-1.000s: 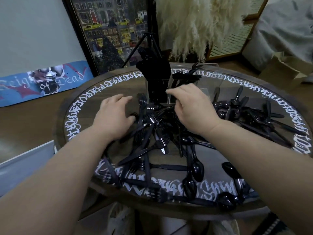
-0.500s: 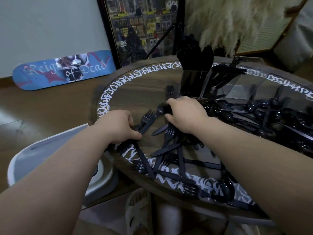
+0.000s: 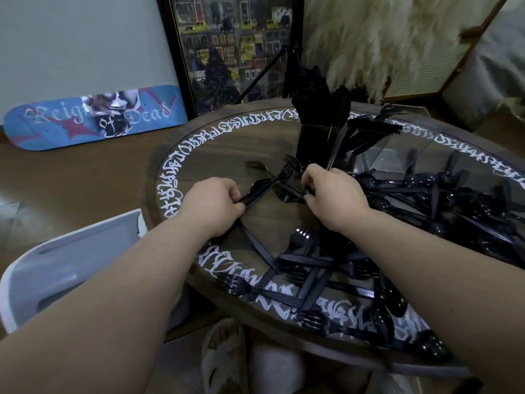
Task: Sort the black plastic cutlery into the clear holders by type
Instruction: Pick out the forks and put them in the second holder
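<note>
Left hand (image 3: 213, 204) curls around the handle of a black fork (image 3: 265, 185), tines pointing up and away toward the holders. Right hand (image 3: 332, 194) has its fingers bent down into the heap, pinching at another fork (image 3: 287, 194) lying just beside the first; exactly how many pieces it has hold of is hard to tell. All the cutlery is glossy black plastic, thin-handled, the fork tines showing clearly against the wood. More forks (image 3: 301, 243) and flat handles lie crossed near the front edge, under the right forearm, and a dense pile of spoons (image 3: 426, 194) spreads off to the right. Beyond the hands stand the clear holders (image 3: 318, 137), one packed with upright black pieces, a second next to it with pieces leaning out. Everything sits on a round wooden table (image 3: 216, 155) ringed with white lettering. A skateboard deck (image 3: 93, 116) leans on the wall at left, a framed picture (image 3: 233, 49) behind the table, a white chair (image 3: 65, 263) below left. Both held forks lie between the two hands, short of the holders.
</note>
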A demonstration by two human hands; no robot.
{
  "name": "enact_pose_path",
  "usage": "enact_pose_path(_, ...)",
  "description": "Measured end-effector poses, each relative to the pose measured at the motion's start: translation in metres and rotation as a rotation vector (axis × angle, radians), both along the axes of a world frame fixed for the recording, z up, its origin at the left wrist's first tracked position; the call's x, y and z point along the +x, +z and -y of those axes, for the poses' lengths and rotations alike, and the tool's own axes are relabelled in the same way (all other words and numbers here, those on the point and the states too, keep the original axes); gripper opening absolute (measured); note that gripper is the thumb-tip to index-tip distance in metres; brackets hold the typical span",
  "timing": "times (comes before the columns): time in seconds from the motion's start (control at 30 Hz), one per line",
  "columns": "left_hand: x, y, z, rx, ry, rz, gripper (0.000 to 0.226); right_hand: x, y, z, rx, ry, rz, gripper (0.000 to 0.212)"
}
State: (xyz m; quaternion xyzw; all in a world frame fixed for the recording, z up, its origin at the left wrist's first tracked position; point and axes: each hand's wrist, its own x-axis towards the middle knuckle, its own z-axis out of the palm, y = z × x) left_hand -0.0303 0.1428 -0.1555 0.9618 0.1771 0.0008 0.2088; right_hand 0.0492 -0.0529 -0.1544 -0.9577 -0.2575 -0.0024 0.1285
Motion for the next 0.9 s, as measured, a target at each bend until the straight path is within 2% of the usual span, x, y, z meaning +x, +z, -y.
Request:
enact_pose_path(0.23, 0.005, 0.007, 0.009, -0.134, 0.043, 0.181, 0.011, 0.001, 0.019, 0.010, 0.142, -0.101, -0.028, 0.030)
enact_pose_path(0.53, 0.006, 0.026, 0.020, -0.332, 0.097, 0.447, 0.016, -0.008, 0.040, 0.022, 0.411, -0.151, -0.009, 0.018)
enact_pose_path(0.67, 0.009, 0.031, 0.033, -0.411, 0.116, 0.500, 0.021, -0.017, 0.048, 0.028, 0.550, -0.155, -0.141, 0.007)
enact_pose_path(0.77, 0.013, 0.035, 0.051, -0.464, 0.098, 0.517, 0.023, -0.031, 0.053, 0.032, 0.538, -0.105, -0.246, 0.006)
enact_pose_path(0.9, 0.017, 0.039, 0.075, -0.485, 0.057, 0.512, 0.023, -0.045, 0.056, 0.043, 0.515, -0.052, -0.289, 0.013)
